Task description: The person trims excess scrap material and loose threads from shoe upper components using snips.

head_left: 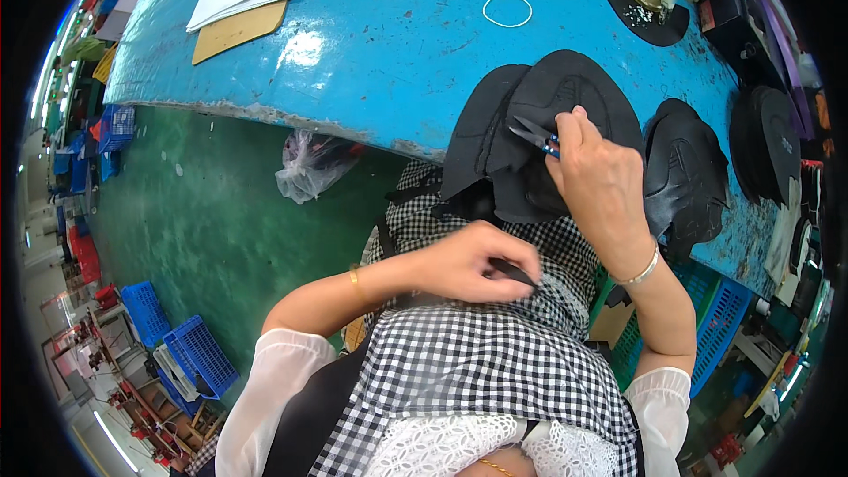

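Right hand [601, 181] grasps small snips [534, 134] over black shoe upper [565, 97] at the blue counter [397, 62] edge; left hand [473, 261] pinches a dark strip [515, 274]; blades could nick fabric

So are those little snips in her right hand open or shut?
Open. The snips in the right hand show two dark blades spread in a V over the black piece.
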The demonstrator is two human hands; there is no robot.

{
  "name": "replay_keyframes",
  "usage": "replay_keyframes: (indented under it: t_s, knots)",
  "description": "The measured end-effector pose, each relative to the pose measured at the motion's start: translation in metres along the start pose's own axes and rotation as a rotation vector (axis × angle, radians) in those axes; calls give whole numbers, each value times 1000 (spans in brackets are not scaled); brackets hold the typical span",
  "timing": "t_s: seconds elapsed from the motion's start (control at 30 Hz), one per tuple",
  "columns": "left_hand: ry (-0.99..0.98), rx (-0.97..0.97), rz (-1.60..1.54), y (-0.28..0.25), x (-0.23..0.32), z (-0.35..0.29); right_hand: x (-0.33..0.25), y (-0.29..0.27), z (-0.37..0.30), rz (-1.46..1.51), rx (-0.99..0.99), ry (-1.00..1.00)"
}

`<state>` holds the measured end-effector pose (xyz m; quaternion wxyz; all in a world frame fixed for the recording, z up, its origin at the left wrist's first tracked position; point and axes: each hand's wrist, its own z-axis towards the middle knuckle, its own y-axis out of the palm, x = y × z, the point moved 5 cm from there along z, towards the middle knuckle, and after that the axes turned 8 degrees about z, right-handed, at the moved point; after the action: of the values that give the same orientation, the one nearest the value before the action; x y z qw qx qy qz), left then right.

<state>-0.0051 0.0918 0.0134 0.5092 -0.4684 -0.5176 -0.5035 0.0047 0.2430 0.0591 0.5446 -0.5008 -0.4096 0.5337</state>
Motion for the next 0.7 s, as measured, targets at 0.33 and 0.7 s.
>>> replay_keyframes:
  t_s: [0.33, 0.7]
  knots:
    - [-244, 623, 464, -134, 75, -77, 139, -39, -90, 1538, 868, 781]
    - [-75, 435, 550, -163, 116, 26, 223, -41, -211, 1175, 884, 929]
